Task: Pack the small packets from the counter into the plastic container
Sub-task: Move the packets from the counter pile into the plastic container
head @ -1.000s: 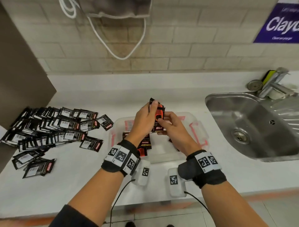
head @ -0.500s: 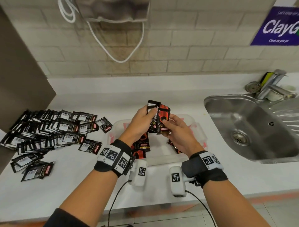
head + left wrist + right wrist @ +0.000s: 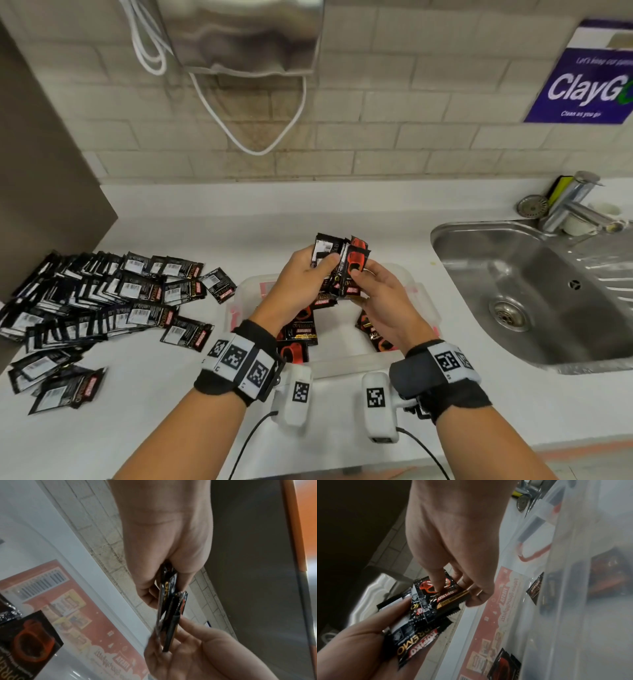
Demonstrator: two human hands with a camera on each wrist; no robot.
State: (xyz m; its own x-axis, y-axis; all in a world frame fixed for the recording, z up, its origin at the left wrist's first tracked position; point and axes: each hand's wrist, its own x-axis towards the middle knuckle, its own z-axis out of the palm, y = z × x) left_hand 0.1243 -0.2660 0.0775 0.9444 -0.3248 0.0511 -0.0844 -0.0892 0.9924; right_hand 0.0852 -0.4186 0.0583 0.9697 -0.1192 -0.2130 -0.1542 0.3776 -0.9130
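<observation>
Both hands are raised over the clear plastic container (image 3: 425, 298). My left hand (image 3: 325, 264) grips a small stack of black packets (image 3: 325, 247), which show edge-on in the left wrist view (image 3: 165, 592). My right hand (image 3: 356, 278) pinches the front packet (image 3: 358, 257), printed with a red cup, thumb on its face (image 3: 436, 592). This packet still overlaps the stack (image 3: 418, 630). Several packets (image 3: 298, 333) lie inside the container. A large pile of packets (image 3: 102, 291) covers the counter to the left.
A steel sink (image 3: 534, 294) with a tap (image 3: 572, 202) sits to the right of the container. A grey cabinet side (image 3: 44, 178) stands beyond the pile. On the tiled wall above hangs a metal dispenser (image 3: 246, 34) with a white cord.
The right hand has drawn the red-cup packet to the right, part-way off the stack in the left hand. Both hands stay over the container.
</observation>
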